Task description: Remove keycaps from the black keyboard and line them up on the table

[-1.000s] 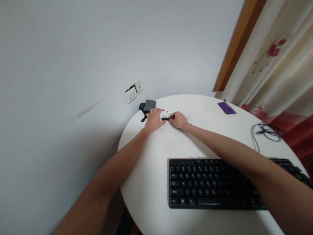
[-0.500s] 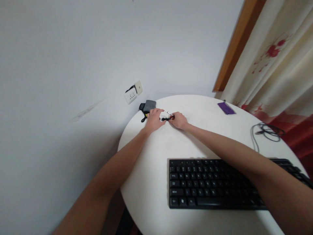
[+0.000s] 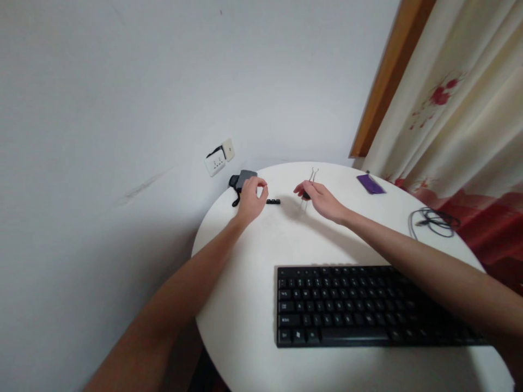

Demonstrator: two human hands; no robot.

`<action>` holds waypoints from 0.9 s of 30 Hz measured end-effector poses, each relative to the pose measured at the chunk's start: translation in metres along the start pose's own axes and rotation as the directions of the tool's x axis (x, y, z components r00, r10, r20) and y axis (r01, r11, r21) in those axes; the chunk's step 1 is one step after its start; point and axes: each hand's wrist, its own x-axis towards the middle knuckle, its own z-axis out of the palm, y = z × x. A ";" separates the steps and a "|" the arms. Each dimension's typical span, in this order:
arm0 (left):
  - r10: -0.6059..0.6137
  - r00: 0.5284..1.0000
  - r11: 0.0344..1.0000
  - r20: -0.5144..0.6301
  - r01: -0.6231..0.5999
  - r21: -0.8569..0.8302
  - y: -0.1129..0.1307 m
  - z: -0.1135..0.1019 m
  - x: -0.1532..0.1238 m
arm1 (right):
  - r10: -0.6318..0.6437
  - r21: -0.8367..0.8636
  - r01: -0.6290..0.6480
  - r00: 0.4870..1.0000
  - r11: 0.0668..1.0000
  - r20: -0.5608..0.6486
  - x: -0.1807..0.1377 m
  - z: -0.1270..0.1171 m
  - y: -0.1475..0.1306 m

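My left hand (image 3: pixel 250 199) rests on the round white table (image 3: pixel 261 256) at its far left, fingers curled, beside a row of small black keycaps (image 3: pixel 273 201) lying on the tabletop. My right hand (image 3: pixel 321 197) is lifted slightly above the table, pinched on a wire keycap puller (image 3: pixel 311 179) with a red and black handle; its two thin wire prongs stick up. A black keyboard (image 3: pixel 368 305) lies near me, under my right forearm.
A grey and black pouch (image 3: pixel 242 179) sits at the table's far left edge below a wall socket (image 3: pixel 216 160). A purple card (image 3: pixel 370 184) lies at the far right. A coiled black cable (image 3: pixel 433 222) lies on the right. A flowered curtain (image 3: pixel 457 109) hangs behind.
My right hand has pulled away to the right and lifted the puller off the keycaps. The keycaps now lie loose on the table by my left hand. The camera shifted slightly.
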 end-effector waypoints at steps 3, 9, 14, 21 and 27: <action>0.085 0.979 0.980 0.185 -0.049 -0.193 0.027 0.002 -0.007 | 0.000 0.010 -0.001 0.994 1.000 0.110 -0.037 -0.012 -0.013; 0.339 0.658 0.904 0.673 -0.029 -0.427 0.070 0.007 -0.029 | -0.017 0.034 0.003 0.905 0.999 0.425 -0.088 -0.030 -0.017; 0.411 0.437 0.875 0.800 0.057 -0.481 0.082 0.011 -0.040 | -0.041 0.055 0.015 0.862 0.998 0.505 -0.102 -0.032 -0.014; 0.380 0.462 0.902 0.801 0.007 -0.432 0.078 0.014 -0.039 | -0.119 0.025 0.128 0.809 0.991 0.575 -0.111 -0.024 -0.009; 0.388 0.479 0.909 0.787 -0.058 -0.413 0.079 0.014 -0.037 | -0.101 -0.025 0.134 0.845 0.991 0.525 -0.112 -0.017 0.004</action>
